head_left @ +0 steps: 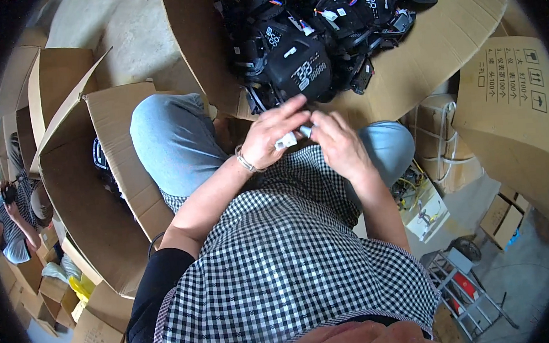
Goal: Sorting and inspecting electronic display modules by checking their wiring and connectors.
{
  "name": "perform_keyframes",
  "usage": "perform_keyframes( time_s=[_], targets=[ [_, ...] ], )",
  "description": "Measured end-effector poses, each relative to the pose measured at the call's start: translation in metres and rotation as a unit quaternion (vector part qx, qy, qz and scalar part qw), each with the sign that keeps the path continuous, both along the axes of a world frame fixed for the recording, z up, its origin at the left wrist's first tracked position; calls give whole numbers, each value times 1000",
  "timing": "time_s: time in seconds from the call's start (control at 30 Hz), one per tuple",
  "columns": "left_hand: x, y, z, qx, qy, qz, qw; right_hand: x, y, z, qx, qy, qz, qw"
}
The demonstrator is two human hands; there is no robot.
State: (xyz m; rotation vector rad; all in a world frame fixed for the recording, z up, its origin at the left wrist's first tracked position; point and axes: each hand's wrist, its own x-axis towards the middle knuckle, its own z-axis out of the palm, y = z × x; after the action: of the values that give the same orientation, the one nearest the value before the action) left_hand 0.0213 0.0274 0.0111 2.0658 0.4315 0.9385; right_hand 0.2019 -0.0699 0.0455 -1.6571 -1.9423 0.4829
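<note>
In front of my lap, my left hand (270,134) has its thumb and fingers closed on a small white plastic piece, like a connector (285,141). Close beside it, my right hand (341,143) pinches a small pale grey piece (306,132), whose kind I cannot make out. The fingertips of both hands nearly meet, and whether the two pieces touch is unclear. Just beyond the hands, black plastic display units (300,69) with white digit markings lie heaped in a large cardboard box (448,22). Several have short coloured wires with white plugs.
At my left stands an open cardboard box (78,202) with dark parts inside. A printed carton (503,107) is at the right, above wires on a white sheet (425,219). A metal-framed cart (464,285) stands lower right. Another person (16,212) works far left among boxes.
</note>
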Motion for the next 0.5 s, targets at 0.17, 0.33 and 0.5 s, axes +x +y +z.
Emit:
perform_keyframes(
  time_s=[0.17,0.33,0.5],
  targets=[
    [-4,-6,-26,-138,89,-152,975,-11,-27,-11,-60,156,-25,986],
    [-6,-3,-29,-176,101,-187,961,-19,-38,-24,-53,224,-70,971],
    [-11,-5,-41,-219,40,-137,965,-26,-50,-17,-119,442,-243,855]
  ],
)
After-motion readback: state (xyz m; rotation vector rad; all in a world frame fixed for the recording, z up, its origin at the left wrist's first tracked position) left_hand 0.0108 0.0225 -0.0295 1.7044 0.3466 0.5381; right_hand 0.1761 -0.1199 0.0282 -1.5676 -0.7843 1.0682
